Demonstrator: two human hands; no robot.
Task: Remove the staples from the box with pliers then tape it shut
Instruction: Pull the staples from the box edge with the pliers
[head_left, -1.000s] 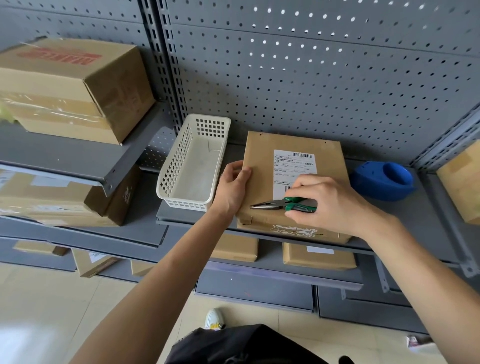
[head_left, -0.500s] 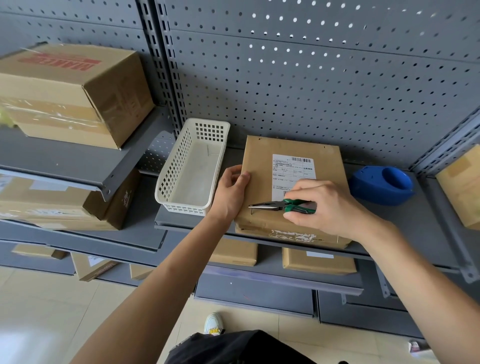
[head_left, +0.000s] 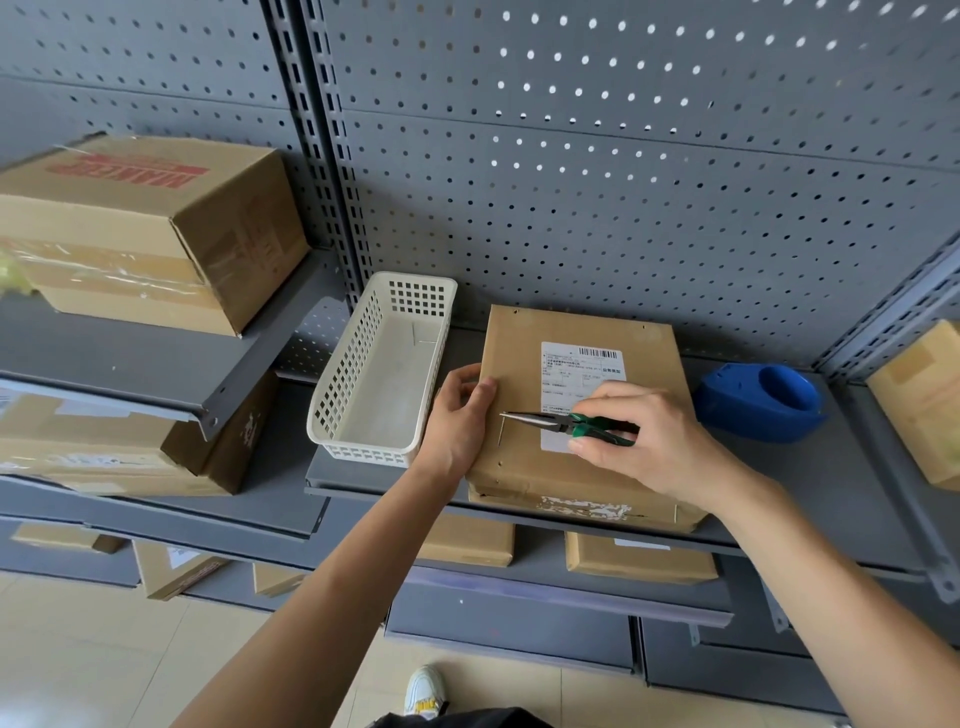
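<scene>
- Nearest, my two hands are over the one flat box (head_left: 524, 462), which lies at the front edge of the grey shelf (head_left: 810, 467).
- My left hand (head_left: 460, 418) grasps the box's left edge, thumb on top.
- My right hand (head_left: 649, 441) is clenched round the green handles of one pair of pliers (head_left: 566, 423); the nose points left, its tip at a staple (head_left: 500, 432) standing up near the box's left edge.
- One white shipping label (head_left: 576, 384) sits on the box top, partly under my right hand.
- One white basket (head_left: 382, 371) stands just left of the box, touching my left hand or nearly so; its inside shows bare floor.
- One blue tape dispenser (head_left: 761, 402) rests on the same shelf, right of the box, apart from it.
- Farther left, one large carton (head_left: 156, 228) with red print sits on a higher shelf.
- One further carton (head_left: 924, 400) shows at the right edge.
- Behind all, the perforated back panel (head_left: 623, 182).
</scene>
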